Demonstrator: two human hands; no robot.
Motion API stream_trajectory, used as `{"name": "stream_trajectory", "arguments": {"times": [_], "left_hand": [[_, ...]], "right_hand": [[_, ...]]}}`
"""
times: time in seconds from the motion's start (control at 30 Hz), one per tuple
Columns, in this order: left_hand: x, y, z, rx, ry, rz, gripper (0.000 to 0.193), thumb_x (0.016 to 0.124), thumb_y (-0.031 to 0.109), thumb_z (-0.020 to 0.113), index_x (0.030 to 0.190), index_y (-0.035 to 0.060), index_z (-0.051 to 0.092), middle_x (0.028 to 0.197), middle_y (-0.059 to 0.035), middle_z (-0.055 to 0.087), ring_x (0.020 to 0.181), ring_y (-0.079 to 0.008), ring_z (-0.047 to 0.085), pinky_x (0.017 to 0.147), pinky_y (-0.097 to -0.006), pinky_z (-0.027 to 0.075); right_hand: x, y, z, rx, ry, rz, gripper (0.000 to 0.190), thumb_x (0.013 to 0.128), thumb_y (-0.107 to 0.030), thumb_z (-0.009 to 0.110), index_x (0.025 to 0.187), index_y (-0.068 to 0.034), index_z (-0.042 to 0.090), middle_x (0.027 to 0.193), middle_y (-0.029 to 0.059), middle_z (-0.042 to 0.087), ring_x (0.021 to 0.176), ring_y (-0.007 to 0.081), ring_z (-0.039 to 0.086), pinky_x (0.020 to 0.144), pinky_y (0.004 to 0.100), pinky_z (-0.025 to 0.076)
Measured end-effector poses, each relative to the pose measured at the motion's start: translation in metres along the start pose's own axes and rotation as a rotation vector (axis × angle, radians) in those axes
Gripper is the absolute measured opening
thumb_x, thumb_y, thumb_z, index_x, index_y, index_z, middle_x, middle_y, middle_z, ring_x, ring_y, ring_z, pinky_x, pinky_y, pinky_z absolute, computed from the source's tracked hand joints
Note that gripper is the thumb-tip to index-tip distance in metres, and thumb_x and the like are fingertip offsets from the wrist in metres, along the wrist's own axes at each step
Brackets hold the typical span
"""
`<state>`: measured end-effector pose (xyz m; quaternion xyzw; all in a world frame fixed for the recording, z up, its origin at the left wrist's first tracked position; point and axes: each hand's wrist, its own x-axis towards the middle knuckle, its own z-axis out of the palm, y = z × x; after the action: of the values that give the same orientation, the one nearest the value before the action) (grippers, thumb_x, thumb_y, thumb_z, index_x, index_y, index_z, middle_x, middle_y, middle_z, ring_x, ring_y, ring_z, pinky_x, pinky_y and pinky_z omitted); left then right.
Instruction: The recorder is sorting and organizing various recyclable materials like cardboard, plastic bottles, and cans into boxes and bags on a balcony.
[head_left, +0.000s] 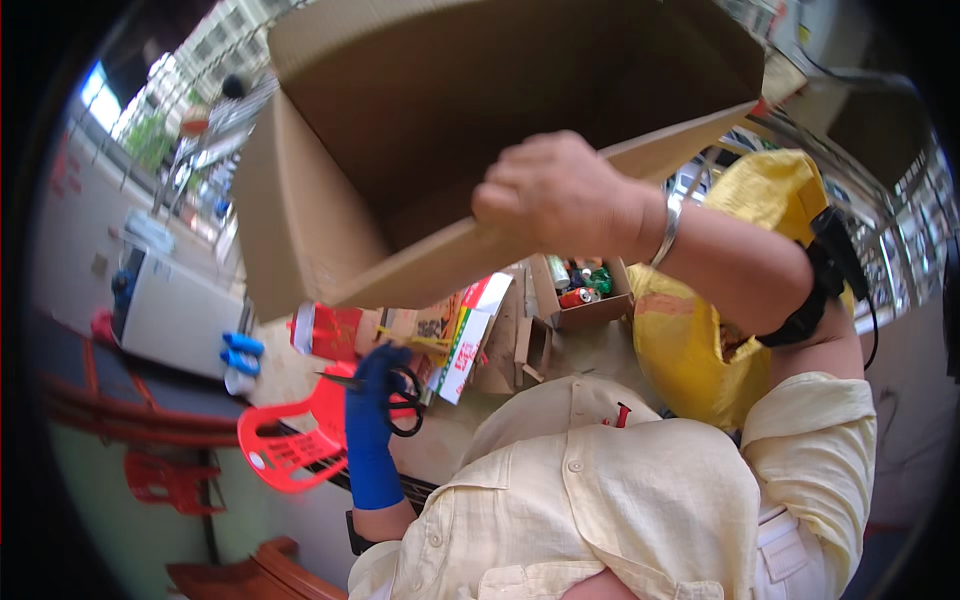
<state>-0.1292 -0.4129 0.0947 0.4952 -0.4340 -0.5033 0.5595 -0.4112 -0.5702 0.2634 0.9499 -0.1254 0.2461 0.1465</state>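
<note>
A large open cardboard box (330, 180) hangs tilted in front of me, its dark hollow facing me. My right hand (547, 191), bare and with a silver bangle at the wrist, grips the box's near edge in a fist. Lower on the left is my left hand (373, 382) in a blue glove, closed around black-handled scissors (409, 405). Their blade points left, away from the box; glove and blur hide part of them. Beneath the raised box lie flattened printed cartons (465, 341), beside a red plastic chair (300, 431).
A small cardboard box (592, 311) with drink cans and a green bottle sits on the floor. Right of it stands a bulging yellow woven sack (675, 345). At left are a pale board-like case (184, 315), blue bottles (241, 354) and a wooden furniture piece (240, 570).
</note>
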Motion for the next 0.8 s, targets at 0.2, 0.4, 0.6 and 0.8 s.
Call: {"name": "stream_trajectory", "arguments": {"times": [0.2, 0.4, 0.6, 0.8], "left_hand": [[-0.05, -0.05, -0.082, -0.316, 0.501, -0.184, 0.048, 0.086, 0.049, 0.045, 0.103, 0.0046, 0.052, 0.08, -0.0055, 0.058, 0.064, -0.0127, 0.054, 0.055, -0.0248, 0.044], [-0.09, -0.092, -0.086, 0.055, 0.63, -0.532, 0.042, 0.083, 0.033, 0.059, 0.111, 0.0012, 0.053, 0.093, -0.0058, 0.058, 0.078, -0.0105, 0.054, 0.062, -0.0241, 0.046], [-0.123, -0.106, -0.102, 0.168, 0.905, -0.285, 0.045, 0.083, 0.022, 0.061, 0.119, -0.0016, 0.048, 0.102, -0.0071, 0.056, 0.089, -0.012, 0.053, 0.081, -0.0253, 0.042], [-0.102, -0.045, -0.065, 1.002, 1.003, -0.155, 0.048, 0.076, 0.023, 0.07, 0.118, 0.006, 0.052, 0.087, -0.0072, 0.049, 0.073, -0.0146, 0.049, 0.069, -0.0285, 0.044]], "right_hand": [[-0.017, -0.073, 0.139, 0.293, -0.31, -0.2, 0.007, 0.069, -0.017, 0.052, 0.073, -0.012, 0.049, 0.069, 0.0005, 0.049, 0.072, 0.0172, 0.052, 0.062, 0.0297, 0.041], [-0.043, -0.126, 0.229, 0.515, -0.475, -0.235, 0.007, 0.073, -0.017, 0.051, 0.077, -0.011, 0.053, 0.075, 0.0019, 0.055, 0.078, 0.0186, 0.055, 0.068, 0.0305, 0.044], [-0.077, -0.158, 0.264, 0.621, -0.669, -0.254, 0.013, 0.073, -0.024, 0.056, 0.079, -0.012, 0.057, 0.079, 0.0029, 0.056, 0.084, 0.0203, 0.054, 0.071, 0.033, 0.044], [-0.073, -0.149, 0.265, 0.596, -0.758, -0.328, 0.014, 0.075, -0.019, 0.054, 0.085, -0.012, 0.061, 0.085, 0.0031, 0.059, 0.089, 0.0211, 0.055, 0.074, 0.0321, 0.045]]}}
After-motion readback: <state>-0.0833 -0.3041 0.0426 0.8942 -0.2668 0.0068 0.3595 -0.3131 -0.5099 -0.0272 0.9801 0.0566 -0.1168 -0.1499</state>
